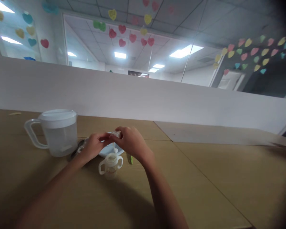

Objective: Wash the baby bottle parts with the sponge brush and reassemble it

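My left hand [93, 145] and my right hand [131, 142] meet above a small clear baby bottle [110, 164] with two side handles that stands upright on the wooden table. Both hands pinch a small pale packet [116, 134] between their fingertips, tilted over the bottle's open mouth. A thin white stream [113, 147] seems to fall from it toward the bottle. A white plate [109, 150] lies just behind the bottle, partly hidden by my hands.
A clear plastic pitcher [57, 132] with a white lid and handle stands left of my hands. A dark spoon-like object [75, 150] lies beside it, and a small green item [130, 159] right of the bottle. A white partition [143, 98] runs along the table's far edge.
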The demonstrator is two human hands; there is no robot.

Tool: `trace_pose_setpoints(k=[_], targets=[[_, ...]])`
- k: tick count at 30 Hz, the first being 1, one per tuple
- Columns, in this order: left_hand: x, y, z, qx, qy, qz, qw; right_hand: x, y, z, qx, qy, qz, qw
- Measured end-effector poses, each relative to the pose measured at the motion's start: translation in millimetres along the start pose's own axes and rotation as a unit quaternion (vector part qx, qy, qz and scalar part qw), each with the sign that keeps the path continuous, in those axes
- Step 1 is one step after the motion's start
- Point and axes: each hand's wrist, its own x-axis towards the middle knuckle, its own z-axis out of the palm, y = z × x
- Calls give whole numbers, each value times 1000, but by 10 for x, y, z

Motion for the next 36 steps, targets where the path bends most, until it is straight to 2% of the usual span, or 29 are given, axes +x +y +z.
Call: trace_pose_setpoints(k=[6,15,27,32,34,36], targets=[[-9,86,-20,9,-1,0,1000,-70,-57,-60,-9,12,0,1000],[-49,-76,-1,8,-5,1,1000,-60,-61,37,-76,-3,-8,997],[-12,-100,18,-5,0,1,1000,-10,-41,51,-58,5,-14,998],[-65,-205,-22,31,-32,0,999,11,0,97,-94,-49,-22,994],[-96,-328,-108,80,-19,1,997,29,16,144,-113,-83,-28,990],[-133,-505,-225,160,19,-1,987,54,26,207,-134,-116,-39,983]])
